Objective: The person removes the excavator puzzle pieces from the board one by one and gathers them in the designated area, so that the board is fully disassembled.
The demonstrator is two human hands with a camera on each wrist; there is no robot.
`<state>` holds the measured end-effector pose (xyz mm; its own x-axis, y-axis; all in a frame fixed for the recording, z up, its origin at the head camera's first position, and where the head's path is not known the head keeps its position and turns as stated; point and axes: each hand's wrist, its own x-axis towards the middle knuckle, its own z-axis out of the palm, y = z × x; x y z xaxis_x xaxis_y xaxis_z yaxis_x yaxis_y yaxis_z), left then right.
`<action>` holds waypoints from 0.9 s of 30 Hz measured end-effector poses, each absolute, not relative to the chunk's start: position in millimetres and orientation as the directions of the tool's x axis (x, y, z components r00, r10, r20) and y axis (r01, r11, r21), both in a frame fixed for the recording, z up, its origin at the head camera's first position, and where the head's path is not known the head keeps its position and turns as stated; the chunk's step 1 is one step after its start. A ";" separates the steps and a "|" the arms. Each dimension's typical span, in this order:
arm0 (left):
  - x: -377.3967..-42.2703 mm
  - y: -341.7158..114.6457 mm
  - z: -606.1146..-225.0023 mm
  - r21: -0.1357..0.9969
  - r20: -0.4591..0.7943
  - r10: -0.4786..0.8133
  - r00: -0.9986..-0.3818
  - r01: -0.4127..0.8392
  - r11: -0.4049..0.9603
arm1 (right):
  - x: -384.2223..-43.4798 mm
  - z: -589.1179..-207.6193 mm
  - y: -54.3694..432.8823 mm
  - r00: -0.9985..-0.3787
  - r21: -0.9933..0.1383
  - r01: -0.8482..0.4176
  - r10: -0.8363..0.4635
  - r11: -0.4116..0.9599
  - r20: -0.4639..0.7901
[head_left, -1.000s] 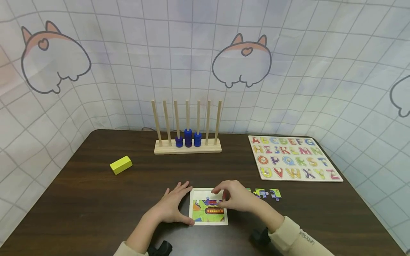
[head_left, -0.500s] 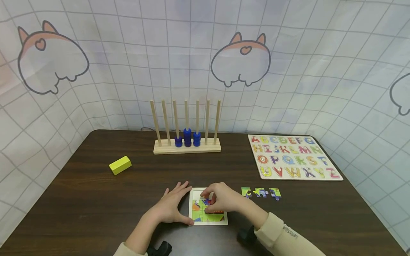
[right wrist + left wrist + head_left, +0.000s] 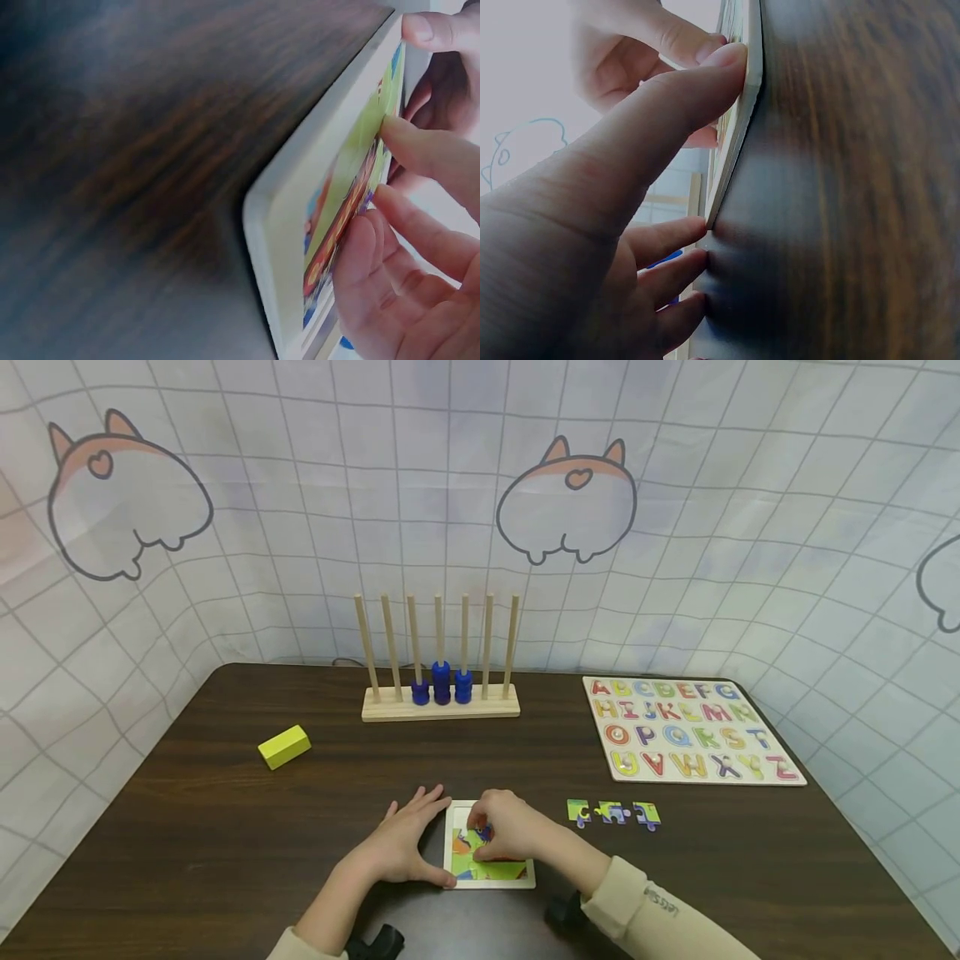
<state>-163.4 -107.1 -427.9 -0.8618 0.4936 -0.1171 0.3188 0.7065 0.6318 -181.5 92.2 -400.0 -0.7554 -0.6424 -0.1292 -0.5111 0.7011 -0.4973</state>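
Observation:
A small jigsaw puzzle in a white-edged tray [image 3: 491,884] lies on the dark table. Green and orange pieces fill its near and middle parts, and a white strip shows at the far side. My left hand [image 3: 405,839] spread along its left side rests the thumb on the near corner, with the index fingertip at the far corner. Bent over the puzzle, my right hand [image 3: 510,831] touches the picture with thumb and index fingertips [image 3: 390,129], set apart. No loose piece shows between them; the hand hides part of the picture. Three loose jigsaw pieces [image 3: 612,812] lie to the right.
A wooden peg stand [image 3: 440,713] with blue beads on three pegs stands at the back. The alphabet board [image 3: 693,731] lies at the back right, and a yellow block [image 3: 284,747] at the left. A patterned cloth [image 3: 420,485] hangs behind the table.
My right hand has moved left across the puzzle, from its upper right part to the middle, uncovering the leftmost loose piece. The left hand stays at the tray's left side.

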 end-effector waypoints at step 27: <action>-162.0 -106.6 -425.3 0.637 -0.117 0.491 -0.863 0.314 0.703 | -179.4 -400.6 90.9 -0.770 -0.607 -0.460 -0.631 0.648 -0.090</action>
